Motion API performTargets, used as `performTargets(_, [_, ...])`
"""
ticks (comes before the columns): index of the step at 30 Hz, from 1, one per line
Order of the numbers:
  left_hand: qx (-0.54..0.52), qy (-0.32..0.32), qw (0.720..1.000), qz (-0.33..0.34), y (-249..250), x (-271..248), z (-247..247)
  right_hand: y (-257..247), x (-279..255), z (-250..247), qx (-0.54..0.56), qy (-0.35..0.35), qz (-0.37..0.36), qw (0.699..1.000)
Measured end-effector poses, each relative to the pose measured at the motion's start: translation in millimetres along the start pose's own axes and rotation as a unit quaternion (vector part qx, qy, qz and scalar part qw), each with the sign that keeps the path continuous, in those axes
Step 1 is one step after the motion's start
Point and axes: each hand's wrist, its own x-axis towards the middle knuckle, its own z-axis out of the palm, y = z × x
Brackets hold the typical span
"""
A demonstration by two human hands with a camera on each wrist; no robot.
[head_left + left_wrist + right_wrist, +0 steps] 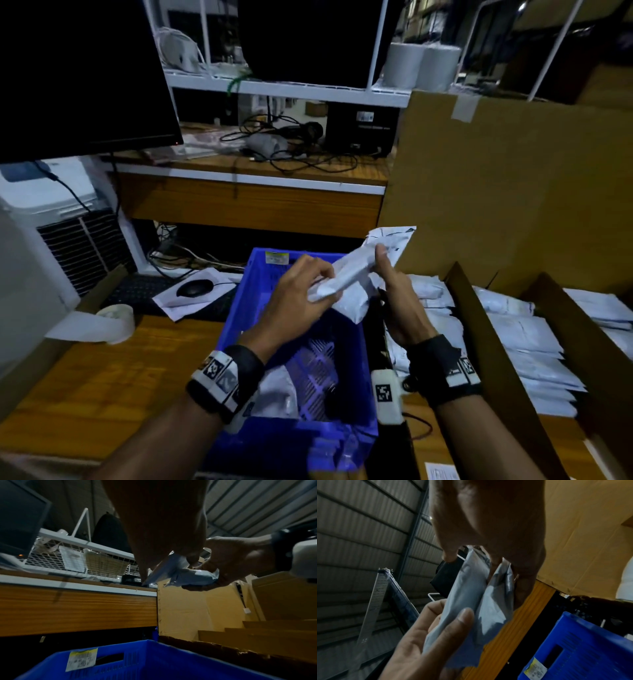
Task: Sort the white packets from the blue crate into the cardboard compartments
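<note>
Both hands hold a small bunch of white packets [352,274] above the far right corner of the blue crate [239,308]. My left hand [318,287] grips the lower, folded end, its thumb on top in the right wrist view, where the packets [467,595] look like two. My right hand [387,270] pinches the upper end, next to a printed label. One more white packet [277,394] lies on the crate floor. Cardboard compartments [479,325] stand to the right, stacked with white packets [524,339]. In the left wrist view the packets [180,573] sit between my two hands.
A tall cardboard wall [513,171] rises behind the compartments. Left of the crate lie a keyboard [144,291], a mouse [193,287] and a roll of tape [116,322] on the wooden table. A dark monitor [78,75] and tangled cables [291,147] sit on the shelf behind.
</note>
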Motion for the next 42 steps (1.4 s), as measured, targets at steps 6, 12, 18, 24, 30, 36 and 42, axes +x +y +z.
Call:
performTargets(6, [0.037, -0.072, 0.996, 0.044, 14, -10, -10, 0, -12, 3, 0.011, 0.063, -0.045, 0.997])
performTargets(12, [-0.138, -0.01, 0.978, -0.157, 15, -3, -25, -2, -20, -7, 0.037, 0.019, -0.094, 0.995])
performTargets(18, [-0.275, -0.044, 0.939, -0.201, 23, 2, -39, -1, -23, -17, 0.047, 0.017, -0.103, 0.993])
performTargets(24, [-0.307, -0.047, 0.929, -0.201, 32, -1, -45, -6, -24, -23, 0.018, 0.027, -0.122, 0.992])
performTargets(30, [-0.308, -0.078, 0.929, -0.19, 44, -4, -51, -9, -37, -21, -0.006, -0.004, -0.129, 0.992])
performTargets(36, [-0.32, -0.122, 0.92, -0.19, 45, -17, -34, -6, -77, -36, -0.073, 0.024, -0.099, 0.992])
performTargets(42, [-0.37, -0.038, 0.889, -0.269, 63, -41, 3, 9, -148, -95, -0.177, 0.089, -0.122, 0.973])
